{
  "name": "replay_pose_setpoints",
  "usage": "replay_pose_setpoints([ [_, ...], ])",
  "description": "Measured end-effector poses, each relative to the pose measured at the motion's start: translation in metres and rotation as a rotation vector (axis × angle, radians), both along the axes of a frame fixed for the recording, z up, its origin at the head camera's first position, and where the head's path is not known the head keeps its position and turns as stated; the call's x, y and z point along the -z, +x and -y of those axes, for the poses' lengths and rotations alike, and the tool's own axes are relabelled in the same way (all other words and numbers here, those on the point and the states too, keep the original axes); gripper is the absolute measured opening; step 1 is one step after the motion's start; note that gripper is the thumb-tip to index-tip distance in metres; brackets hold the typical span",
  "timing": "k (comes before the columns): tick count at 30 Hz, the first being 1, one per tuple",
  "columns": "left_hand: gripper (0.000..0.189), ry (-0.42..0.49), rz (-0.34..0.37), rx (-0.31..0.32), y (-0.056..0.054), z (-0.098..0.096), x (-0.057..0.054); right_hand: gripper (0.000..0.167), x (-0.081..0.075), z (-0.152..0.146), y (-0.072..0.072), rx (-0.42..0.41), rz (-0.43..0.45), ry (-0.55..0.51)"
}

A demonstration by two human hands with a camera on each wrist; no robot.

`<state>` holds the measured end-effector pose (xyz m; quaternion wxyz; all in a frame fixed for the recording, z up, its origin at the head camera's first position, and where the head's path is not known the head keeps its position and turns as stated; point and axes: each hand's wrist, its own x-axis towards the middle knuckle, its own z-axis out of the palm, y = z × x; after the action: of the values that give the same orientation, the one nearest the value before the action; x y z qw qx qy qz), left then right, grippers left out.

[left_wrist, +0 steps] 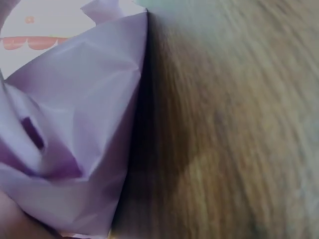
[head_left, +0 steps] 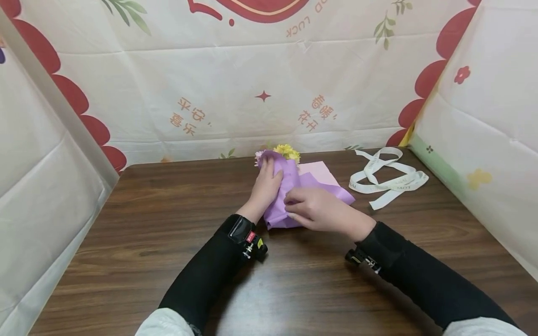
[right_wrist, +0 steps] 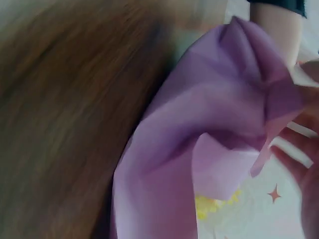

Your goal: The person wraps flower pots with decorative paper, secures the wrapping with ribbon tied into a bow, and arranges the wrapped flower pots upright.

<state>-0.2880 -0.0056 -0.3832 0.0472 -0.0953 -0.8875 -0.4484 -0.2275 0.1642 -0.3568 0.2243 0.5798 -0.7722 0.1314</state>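
Note:
A bunch of flowers wrapped in purple paper lies on the table, with yellow blooms and pale pink-purple blooms showing at its far end. My left hand rests on the left side of the wrapping, fingers straight and pointing toward the blooms, thumb apart. At the right of the bundle, my right hand pinches the purple paper with bent fingers and thumb. A pale pink sheet sticks out under the purple one. Creased purple paper fills the left wrist view's left half; yellow petals show in the right wrist view.
A loosely looped white printed ribbon lies at the table's back right. The dark wooden table has printed white cloth walls at its back and sides.

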Motion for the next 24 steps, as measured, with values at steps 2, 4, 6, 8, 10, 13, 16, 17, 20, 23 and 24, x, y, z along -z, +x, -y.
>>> replay_pose_setpoints([
  [2, 0.065, 0.002, 0.001, -0.009, 0.001, 0.0, -0.002, 0.011, -0.004, 0.003, -0.003, 0.112, 0.121, -0.031],
  [4, 0.065, 0.002, 0.011, -0.017, 0.0, 0.0, -0.003, 0.017, -0.007, 0.008, -0.01, 0.27, 0.239, -0.08],
  [6, 0.067, 0.018, 0.024, -0.022, -0.002, 0.0, -0.003, 0.026, -0.01, 0.013, -0.019, 0.43, 0.37, -0.119],
  [8, 0.069, 0.057, 0.049, -0.025, -0.004, -0.001, -0.002, 0.042, -0.011, 0.015, -0.028, 0.549, 0.514, -0.128],
  [10, 0.071, 0.098, 0.076, -0.029, -0.007, 0.0, 0.0, 0.055, -0.011, 0.016, -0.035, 0.608, 0.665, -0.12],
  [13, 0.074, 0.172, 0.091, -0.019, -0.011, 0.001, 0.003, 0.067, -0.007, 0.013, -0.041, 0.595, 0.839, -0.114],
  [16, 0.081, 0.25, 0.117, -0.015, -0.014, 0.002, 0.004, 0.073, -0.003, 0.01, -0.043, 0.555, 0.931, -0.15],
  [17, 0.084, 0.285, 0.136, -0.022, -0.015, 0.003, 0.004, 0.074, -0.001, 0.01, -0.043, 0.549, 0.951, -0.167],
  [20, 0.093, 0.393, 0.24, -0.068, -0.019, 0.005, 0.005, 0.077, 0.002, 0.011, -0.042, 0.55, 0.979, -0.203],
  [23, 0.095, 0.522, 0.344, -0.109, -0.024, 0.008, 0.007, 0.078, 0.005, 0.014, -0.04, 0.544, 0.972, -0.24],
  [24, 0.095, 0.563, 0.37, -0.116, -0.026, 0.009, 0.007, 0.078, 0.005, 0.015, -0.039, 0.548, 0.963, -0.244],
])
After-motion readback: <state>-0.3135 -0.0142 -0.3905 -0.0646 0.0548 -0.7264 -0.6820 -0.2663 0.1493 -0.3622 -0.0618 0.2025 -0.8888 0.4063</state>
